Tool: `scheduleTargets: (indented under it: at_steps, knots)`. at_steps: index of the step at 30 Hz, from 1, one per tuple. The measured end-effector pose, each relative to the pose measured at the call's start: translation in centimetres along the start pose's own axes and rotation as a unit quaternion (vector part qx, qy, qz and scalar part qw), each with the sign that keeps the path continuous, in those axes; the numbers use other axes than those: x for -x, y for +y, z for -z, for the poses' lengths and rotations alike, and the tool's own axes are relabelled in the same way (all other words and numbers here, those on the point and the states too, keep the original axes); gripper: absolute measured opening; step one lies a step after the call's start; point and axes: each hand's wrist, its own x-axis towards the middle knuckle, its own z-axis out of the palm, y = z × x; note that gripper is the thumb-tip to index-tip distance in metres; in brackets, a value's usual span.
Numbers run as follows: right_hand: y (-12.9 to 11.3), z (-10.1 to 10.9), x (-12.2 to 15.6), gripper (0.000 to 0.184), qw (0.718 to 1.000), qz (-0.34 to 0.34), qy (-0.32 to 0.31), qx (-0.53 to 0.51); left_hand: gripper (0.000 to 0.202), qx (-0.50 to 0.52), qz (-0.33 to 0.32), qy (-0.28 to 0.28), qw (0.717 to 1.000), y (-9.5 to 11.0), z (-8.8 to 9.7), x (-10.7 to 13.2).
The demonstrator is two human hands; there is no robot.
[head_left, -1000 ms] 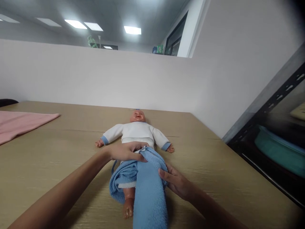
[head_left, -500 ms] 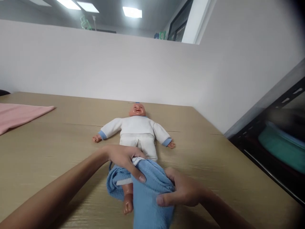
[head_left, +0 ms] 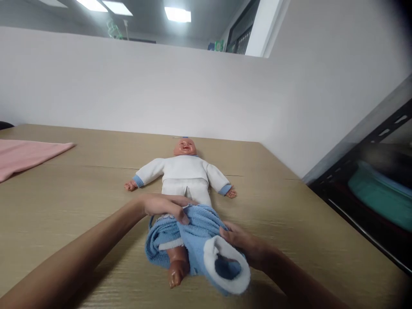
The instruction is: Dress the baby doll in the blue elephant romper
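A baby doll (head_left: 185,167) in a white top with blue cuffs lies on its back, head away from me. Blue terry trousers (head_left: 199,231) are bunched around its lower legs, over white bottoms. One bare foot (head_left: 177,268) sticks out of the left trouser leg. The other leg's white-trimmed opening (head_left: 225,264) faces me, and no foot shows in it. My left hand (head_left: 169,208) grips the upper edge of the trousers, thumb on top. My right hand (head_left: 241,240) holds the right trouser leg from its outer side, with its fingers partly hidden.
The wooden table (head_left: 96,189) runs back to a white partition wall (head_left: 144,90). A pink cloth (head_left: 28,154) lies at the left. Beyond the table's right edge stands a black metal rack (head_left: 347,214) with a teal item (head_left: 380,197) on it.
The right trouser leg has been pulled up and shortened, so its white cuff opening now shows. The fabric is more gathered near my hands. My right hand has shifted slightly away from me.
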Motion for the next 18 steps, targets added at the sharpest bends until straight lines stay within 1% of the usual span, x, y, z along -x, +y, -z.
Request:
scheduleTargets:
  at_steps: [1,2,3,5,7,9,11,14,15,17,18]
  knots:
    - [-0.1,0.2,-0.1,0.066,1.000,0.003,-0.019,0.011,0.041,0.017,0.020,-0.031,0.999,0.2,-0.1,0.1]
    - [-0.2,0.4,-0.1,0.068,0.999,0.006,-0.043,0.026,0.042,0.024,0.039,-0.074,0.996,0.3,-0.1,0.1]
    - [-0.5,0.5,-0.1,0.069,0.997,0.005,-0.069,0.044,0.042,0.018,0.052,-0.099,0.994,0.5,-0.2,0.2]
    - [-1.0,0.7,-0.1,0.070,0.992,-0.004,-0.106,0.072,0.038,-0.009,0.060,-0.098,0.993,0.5,-0.3,0.2]
    - [-1.5,0.6,-0.1,0.074,0.987,-0.010,-0.141,0.083,0.036,-0.008,0.051,-0.108,0.993,0.3,-0.3,0.0]
    - [-1.8,0.3,0.0,0.072,0.984,-0.012,-0.156,0.088,0.040,0.003,0.038,-0.123,0.992,-0.1,-0.2,-0.2]
    - [-1.6,0.1,0.0,0.063,0.987,0.006,-0.131,0.091,0.045,0.009,0.026,-0.132,0.991,-0.4,-0.1,-0.3]
    - [-0.8,0.3,-0.2,0.051,0.994,0.046,-0.053,0.083,0.039,0.000,-0.004,-0.117,0.993,-0.7,0.1,-0.5]
    - [-0.5,0.4,-0.2,0.049,0.995,0.050,-0.037,0.074,0.037,-0.003,-0.012,-0.114,0.993,-0.7,0.2,-0.4]
    - [-0.2,0.5,-0.4,0.049,0.998,0.049,-0.023,0.036,0.040,-0.008,-0.013,-0.114,0.993,-0.9,0.4,-0.3]
    - [-0.1,0.4,-0.4,0.051,0.999,0.047,-0.025,0.013,0.042,-0.016,-0.010,-0.094,0.995,-0.9,0.4,-0.2]
